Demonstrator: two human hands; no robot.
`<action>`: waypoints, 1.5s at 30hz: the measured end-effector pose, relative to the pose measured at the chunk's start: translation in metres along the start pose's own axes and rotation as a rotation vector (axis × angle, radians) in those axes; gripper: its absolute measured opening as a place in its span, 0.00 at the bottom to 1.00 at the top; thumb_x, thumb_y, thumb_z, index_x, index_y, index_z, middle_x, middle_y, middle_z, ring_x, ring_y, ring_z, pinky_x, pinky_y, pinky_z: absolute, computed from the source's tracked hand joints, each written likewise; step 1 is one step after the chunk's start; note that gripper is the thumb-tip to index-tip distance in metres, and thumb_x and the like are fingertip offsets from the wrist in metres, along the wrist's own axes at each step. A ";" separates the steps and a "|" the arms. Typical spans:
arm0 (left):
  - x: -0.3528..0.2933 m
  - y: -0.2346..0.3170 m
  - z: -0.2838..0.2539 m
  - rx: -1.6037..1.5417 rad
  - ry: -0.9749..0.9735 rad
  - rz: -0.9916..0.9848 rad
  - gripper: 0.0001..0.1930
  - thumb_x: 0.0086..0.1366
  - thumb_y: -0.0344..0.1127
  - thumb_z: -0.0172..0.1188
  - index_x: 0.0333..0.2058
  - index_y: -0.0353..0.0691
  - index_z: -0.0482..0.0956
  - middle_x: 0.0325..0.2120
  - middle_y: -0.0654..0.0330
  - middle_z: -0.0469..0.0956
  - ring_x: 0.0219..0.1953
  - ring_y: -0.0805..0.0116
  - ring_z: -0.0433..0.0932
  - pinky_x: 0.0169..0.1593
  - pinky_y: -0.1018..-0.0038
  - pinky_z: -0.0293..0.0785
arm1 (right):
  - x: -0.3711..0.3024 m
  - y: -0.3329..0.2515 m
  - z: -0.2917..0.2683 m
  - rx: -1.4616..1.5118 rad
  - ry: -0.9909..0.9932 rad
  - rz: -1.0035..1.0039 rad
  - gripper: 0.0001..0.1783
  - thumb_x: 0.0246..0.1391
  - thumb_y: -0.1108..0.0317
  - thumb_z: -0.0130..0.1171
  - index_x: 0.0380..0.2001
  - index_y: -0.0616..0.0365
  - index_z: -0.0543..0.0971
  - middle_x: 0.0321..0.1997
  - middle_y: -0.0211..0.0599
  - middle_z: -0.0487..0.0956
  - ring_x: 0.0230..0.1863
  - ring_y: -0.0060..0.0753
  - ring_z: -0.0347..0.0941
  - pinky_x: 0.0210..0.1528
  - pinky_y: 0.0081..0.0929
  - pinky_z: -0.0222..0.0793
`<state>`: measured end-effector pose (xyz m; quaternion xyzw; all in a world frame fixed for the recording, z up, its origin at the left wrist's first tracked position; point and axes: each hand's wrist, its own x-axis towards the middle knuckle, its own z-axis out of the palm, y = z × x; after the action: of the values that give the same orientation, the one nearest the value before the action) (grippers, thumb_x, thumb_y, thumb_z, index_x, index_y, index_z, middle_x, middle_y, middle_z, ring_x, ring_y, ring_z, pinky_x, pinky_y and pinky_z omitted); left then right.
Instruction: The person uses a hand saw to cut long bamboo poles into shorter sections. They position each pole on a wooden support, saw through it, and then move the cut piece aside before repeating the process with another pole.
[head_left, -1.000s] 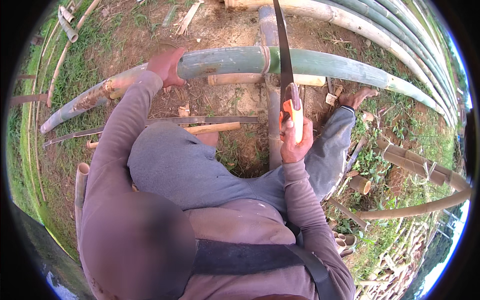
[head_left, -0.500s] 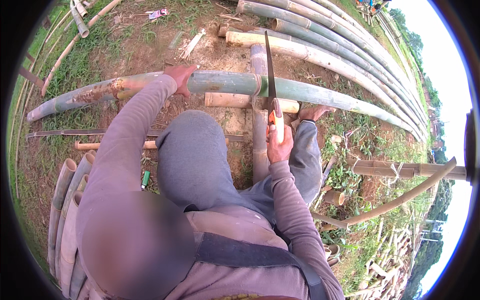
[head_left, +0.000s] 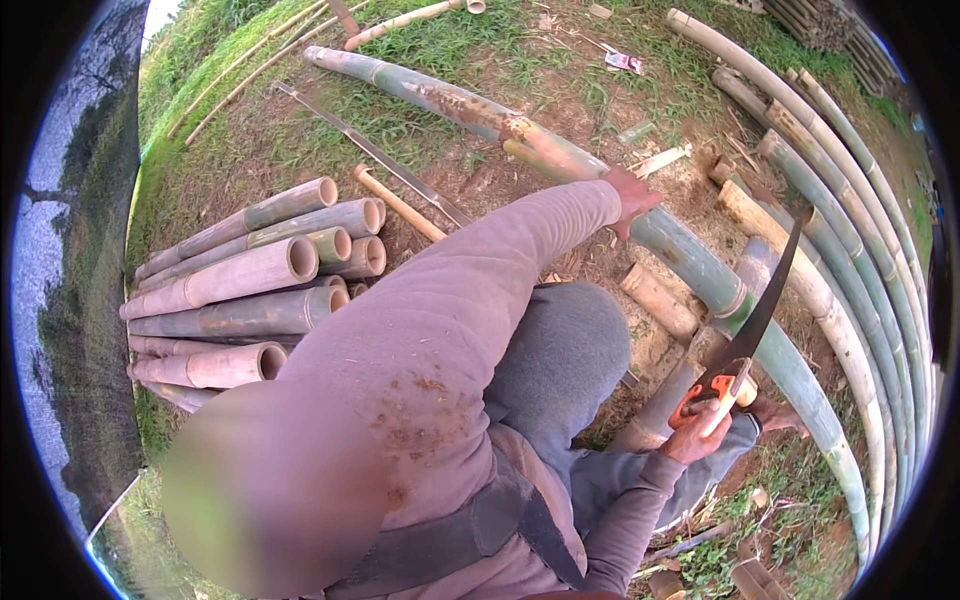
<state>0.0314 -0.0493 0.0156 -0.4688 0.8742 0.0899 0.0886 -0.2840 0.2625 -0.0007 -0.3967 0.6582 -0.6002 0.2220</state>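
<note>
Change since the earlier frame: my head has swung left, bringing the stack of cut, hollow-ended bamboo sections (head_left: 250, 290) into view, and the saw blade now leans across the pole rather than standing upright. Item one: long green bamboo pole (head_left: 700, 270), lying across the bare dirt ground (head_left: 560, 130) in front of my knees, raised over a short bamboo piece. Item two: my left hand (head_left: 632, 196), palm down on the pole with fingers spread flat, pinning it rather than wrapped around it. Item three: curved pruning saw with orange-and-white handle (head_left: 745, 335); my right hand (head_left: 700, 432) has its fingers closed firmly around the grip, blade resting on the pole to the right of my left hand. Item four: wooden-handled tool (head_left: 400, 203) and long thin metal strip (head_left: 375, 155), lying on the ground, unused. Risk, as I judge it: the round pole could roll under a stroke, letting the blade skid toward my knee or bracing hand.
</note>
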 end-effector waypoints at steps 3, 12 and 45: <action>-0.013 -0.007 0.010 -0.026 0.020 -0.048 0.49 0.44 0.55 0.84 0.64 0.48 0.71 0.58 0.51 0.79 0.64 0.48 0.77 0.63 0.45 0.71 | 0.000 -0.004 0.008 0.060 -0.031 0.053 0.21 0.72 0.51 0.62 0.43 0.60 0.75 0.28 0.28 0.75 0.30 0.20 0.71 0.30 0.20 0.65; 0.004 0.025 0.000 -0.044 0.046 0.015 0.53 0.48 0.60 0.82 0.69 0.46 0.68 0.56 0.50 0.81 0.58 0.46 0.81 0.59 0.52 0.78 | -0.001 -0.040 0.020 0.094 -0.123 -0.085 0.18 0.67 0.68 0.68 0.54 0.64 0.75 0.38 0.32 0.78 0.32 0.20 0.75 0.35 0.20 0.74; 0.028 0.022 -0.004 -0.122 -0.020 0.126 0.51 0.47 0.59 0.82 0.65 0.42 0.70 0.55 0.47 0.81 0.57 0.42 0.80 0.61 0.53 0.77 | -0.021 -0.039 -0.025 -0.028 0.278 -0.014 0.32 0.69 0.60 0.68 0.67 0.70 0.74 0.57 0.46 0.82 0.54 0.34 0.80 0.56 0.31 0.78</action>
<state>-0.0021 -0.0608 0.0145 -0.4165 0.8939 0.1533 0.0628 -0.2810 0.2962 0.0372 -0.3174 0.6881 -0.6416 0.1188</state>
